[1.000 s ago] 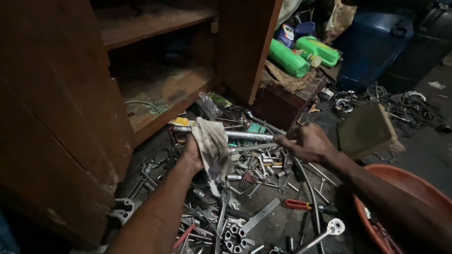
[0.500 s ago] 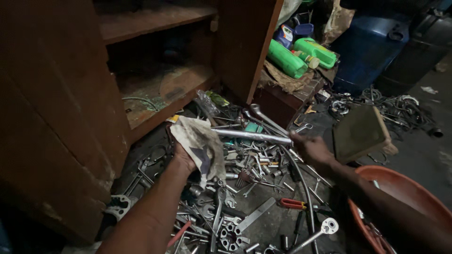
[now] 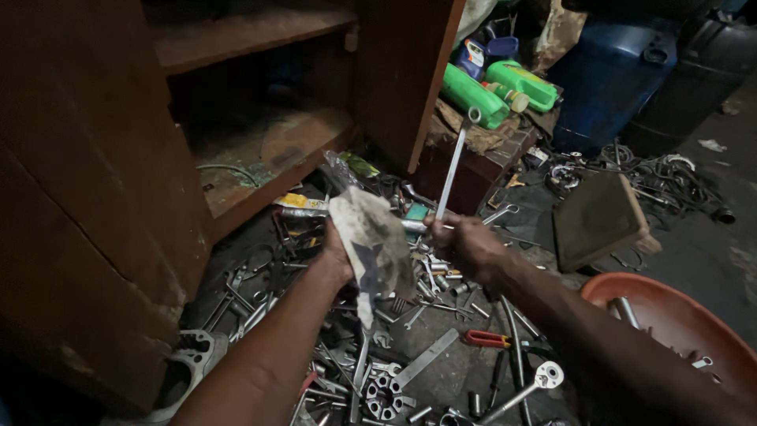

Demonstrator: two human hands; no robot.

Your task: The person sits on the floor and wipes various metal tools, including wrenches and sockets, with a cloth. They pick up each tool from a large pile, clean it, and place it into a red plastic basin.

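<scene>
The left hand [image 3: 335, 256] is clenched on a dirty grey rag [image 3: 371, 241] that hangs down in front of the wrist, held up over a floor [image 3: 441, 371] littered with loose metal tools. The right hand [image 3: 465, 244] has its grip closed round the lower end of a long slim wrench [image 3: 452, 170], which stands almost upright — its ring end reaches up near the green bottles. Rag and wrench are just beside each other, the rag's edge close to the right hand's knuckles; whether they touch cannot be told.

Beyond the wrench two green plastic bottles [image 3: 477, 96] lie on their sides on a low dark box, one with a pale cap; behind them stand a small white-and-blue labelled container [image 3: 471, 55] and a large blue drum [image 3: 611, 75]. A flat yellow packet [image 3: 300, 202] lies at the foot of the open brown wooden cabinet [image 3: 102, 197] on the left. An orange basin [image 3: 670, 323] sits at the lower right, and red-handled pliers [image 3: 486, 339] lie among the wrenches and sockets on the floor.
</scene>
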